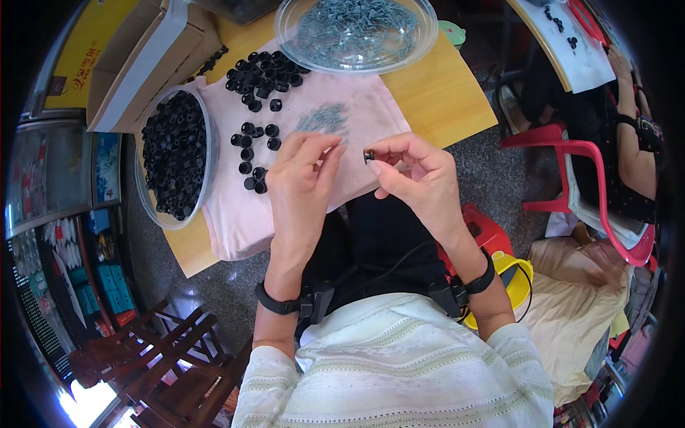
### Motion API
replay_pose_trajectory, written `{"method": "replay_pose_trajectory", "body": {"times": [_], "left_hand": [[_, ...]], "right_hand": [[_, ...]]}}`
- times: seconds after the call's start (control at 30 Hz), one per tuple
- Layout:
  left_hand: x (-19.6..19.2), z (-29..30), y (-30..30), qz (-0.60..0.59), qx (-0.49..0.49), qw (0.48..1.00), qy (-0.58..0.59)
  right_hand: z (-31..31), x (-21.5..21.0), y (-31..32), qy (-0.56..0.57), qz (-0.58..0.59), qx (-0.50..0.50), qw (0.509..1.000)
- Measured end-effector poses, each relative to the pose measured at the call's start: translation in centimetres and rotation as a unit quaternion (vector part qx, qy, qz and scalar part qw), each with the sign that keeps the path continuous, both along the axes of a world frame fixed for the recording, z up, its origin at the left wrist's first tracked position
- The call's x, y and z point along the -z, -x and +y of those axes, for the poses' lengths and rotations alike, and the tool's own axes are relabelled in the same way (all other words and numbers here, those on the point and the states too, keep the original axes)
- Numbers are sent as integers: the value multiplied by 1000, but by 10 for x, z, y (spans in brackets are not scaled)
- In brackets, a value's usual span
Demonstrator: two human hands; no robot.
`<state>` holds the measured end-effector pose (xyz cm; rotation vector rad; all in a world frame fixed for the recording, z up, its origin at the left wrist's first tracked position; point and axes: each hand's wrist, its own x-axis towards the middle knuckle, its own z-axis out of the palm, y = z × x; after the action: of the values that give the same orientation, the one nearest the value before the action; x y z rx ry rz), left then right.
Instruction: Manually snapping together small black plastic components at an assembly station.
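Note:
My right hand [417, 178] pinches a small black plastic cap [369, 155] between thumb and fingertips, held above the near edge of a pink cloth [357, 118]. My left hand [300, 175] is just left of it, fingers curled together near the cap; whether it holds something small I cannot tell. A small pile of grey screws [322, 118] lies on the cloth just beyond my hands. Loose black caps [258, 75] are scattered on the cloth to the left and far side.
A clear tub full of black caps [175, 153] sits at the left. A clear round bowl of grey screws [355, 32] stands at the far edge. An open cardboard box [143, 57] is far left. Another person sits on a red chair [571, 153] at right.

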<state>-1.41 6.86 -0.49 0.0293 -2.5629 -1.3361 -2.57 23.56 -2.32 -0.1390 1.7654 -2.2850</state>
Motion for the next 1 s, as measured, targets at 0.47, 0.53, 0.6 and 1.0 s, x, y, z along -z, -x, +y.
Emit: {"method": "replay_pose_trajectory", "body": {"times": [0.47, 0.53, 0.6, 1.0], "left_hand": [[-8, -2, -14, -77, 13, 963, -257], [-8, -5, -20, -80, 27, 938, -337], [-7, -8, -24, -84, 40, 905, -414], [-11, -16, -39, -40, 30, 889, -454]], "right_hand": [[12, -4, 2, 164, -136, -59, 975], [9, -7, -1, 164, -135, -73, 975], [5, -9, -3, 173, -132, -90, 972], [-13, -12, -14, 193, -171, -104, 961]]}}
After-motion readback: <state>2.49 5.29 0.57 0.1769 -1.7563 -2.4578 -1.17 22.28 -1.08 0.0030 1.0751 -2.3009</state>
